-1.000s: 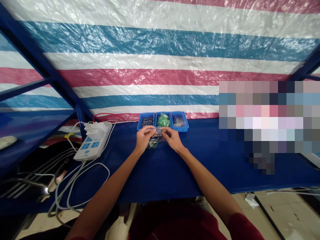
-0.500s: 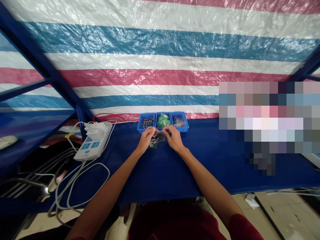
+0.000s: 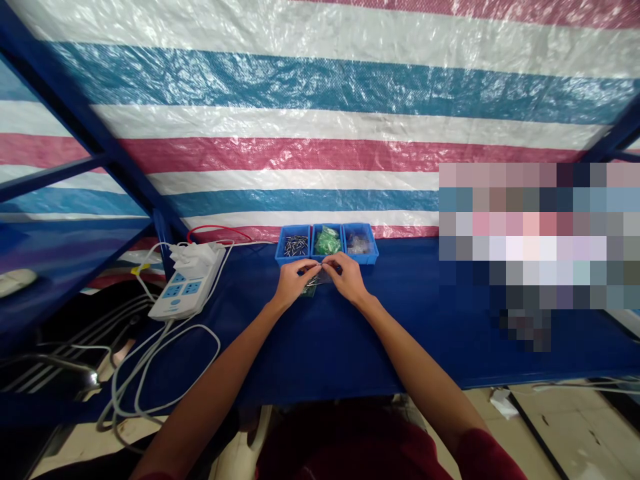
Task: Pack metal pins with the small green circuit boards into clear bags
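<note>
Between my two hands, above the blue table, is a small clear plastic bag (image 3: 326, 277) with slim metal pieces in it. My left hand (image 3: 290, 283) pinches its upper edge between thumb and fingertips. Close beside it, my right hand (image 3: 349, 277) pinches the same edge, fingertips almost meeting the left ones. Below the left fingers lies a small green-tinted packet (image 3: 309, 291), partly covered. Just beyond the hands stand three joined blue bins: short dark-and-silver metal pieces (image 3: 296, 246) fill the left one, green plastic packets (image 3: 328, 240) the middle, clear plastic bags (image 3: 358, 244) the right.
A white power strip (image 3: 183, 293) with plugged-in adapters lies on the table (image 3: 330, 353) at left, its pale cables (image 3: 145, 367) looping over the front edge. Blue metal frame bars (image 3: 95, 143) rise at left. Striped plastic sheeting (image 3: 310, 157) hangs behind. A pixelated patch covers the right side.
My left fingers have shifted right along the bag's top edge, so both hands' fingertips are now closer together. The bins and power strip stay put.
</note>
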Demonstrator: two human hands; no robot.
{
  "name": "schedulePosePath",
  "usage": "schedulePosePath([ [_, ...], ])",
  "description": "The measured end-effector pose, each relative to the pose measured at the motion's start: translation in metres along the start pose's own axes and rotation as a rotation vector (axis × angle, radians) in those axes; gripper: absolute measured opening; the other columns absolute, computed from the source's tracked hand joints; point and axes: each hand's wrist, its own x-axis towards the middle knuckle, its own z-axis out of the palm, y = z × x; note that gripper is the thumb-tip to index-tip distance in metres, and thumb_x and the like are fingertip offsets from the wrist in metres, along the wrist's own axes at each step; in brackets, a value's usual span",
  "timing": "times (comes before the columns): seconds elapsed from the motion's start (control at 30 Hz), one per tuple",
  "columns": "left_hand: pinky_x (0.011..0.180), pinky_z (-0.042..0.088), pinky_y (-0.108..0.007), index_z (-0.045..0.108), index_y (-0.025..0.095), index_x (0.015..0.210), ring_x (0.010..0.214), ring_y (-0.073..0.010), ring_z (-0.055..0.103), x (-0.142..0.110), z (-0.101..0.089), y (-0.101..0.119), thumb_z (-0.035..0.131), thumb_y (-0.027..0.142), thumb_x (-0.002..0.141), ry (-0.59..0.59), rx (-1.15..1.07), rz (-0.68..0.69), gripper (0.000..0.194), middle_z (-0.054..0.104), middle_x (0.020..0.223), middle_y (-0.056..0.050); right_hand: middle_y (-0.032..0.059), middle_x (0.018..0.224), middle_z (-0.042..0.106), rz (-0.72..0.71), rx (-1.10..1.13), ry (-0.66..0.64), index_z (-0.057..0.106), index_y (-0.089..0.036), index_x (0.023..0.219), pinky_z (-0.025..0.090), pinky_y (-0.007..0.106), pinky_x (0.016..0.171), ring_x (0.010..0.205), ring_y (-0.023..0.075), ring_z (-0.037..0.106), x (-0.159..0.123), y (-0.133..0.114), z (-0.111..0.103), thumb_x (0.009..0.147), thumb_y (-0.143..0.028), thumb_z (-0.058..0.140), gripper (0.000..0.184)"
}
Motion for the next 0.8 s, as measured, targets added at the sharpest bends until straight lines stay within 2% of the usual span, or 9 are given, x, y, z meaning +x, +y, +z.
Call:
schedulePosePath([
  [0.1,0.074,0.054,-0.032,0.073,0.018,0.08,0.075,-0.0212,0.068,0.0,0.0,-0.002,0.069,0.043,0.075,0.045,-0.053,-0.02,0.026,0.074,0.081,-0.006,0.0037,0.078,0.063,0.047,0.033,-0.035,0.066,-0.021,0.082,0.044,0.028,0.066,0.071,0.0172,0.056,0.001,0.001,0.001,0.086,-0.032,0.056,0.016],
  [0.27,0.064,0.053,-0.027,0.07,0.016,0.093,0.066,-0.0185,0.068,-0.001,0.001,0.0,0.068,0.042,0.077,0.012,-0.156,-0.084,0.031,0.071,0.071,-0.004,0.0021,0.073,0.061,0.081,0.077,-0.051,0.061,-0.019,0.075,0.043,0.028,0.065,0.067,0.016,0.055,0.001,0.001,0.003,0.085,-0.032,0.053,0.018],
  [0.47,0.075,0.054,-0.028,0.069,0.017,0.086,0.08,-0.0188,0.068,-0.002,0.001,0.004,0.065,0.038,0.079,0.019,-0.131,-0.026,0.023,0.072,0.088,-0.006,0.0005,0.068,0.057,0.071,0.026,-0.071,0.057,-0.02,0.073,0.04,0.027,0.063,0.063,0.0149,0.052,0.0,0.001,0.005,0.085,-0.03,0.048,0.018],
  [0.8,0.066,0.05,-0.027,0.067,0.019,0.073,0.065,-0.0157,0.061,-0.003,-0.001,0.013,0.063,0.027,0.076,-0.001,0.035,0.061,0.01,0.066,0.068,-0.002,0.0001,0.07,0.061,0.074,-0.002,-0.085,0.061,-0.02,0.072,0.038,0.026,0.062,0.063,0.0145,0.054,-0.002,-0.004,0.005,0.08,-0.024,0.054,0.012],
])
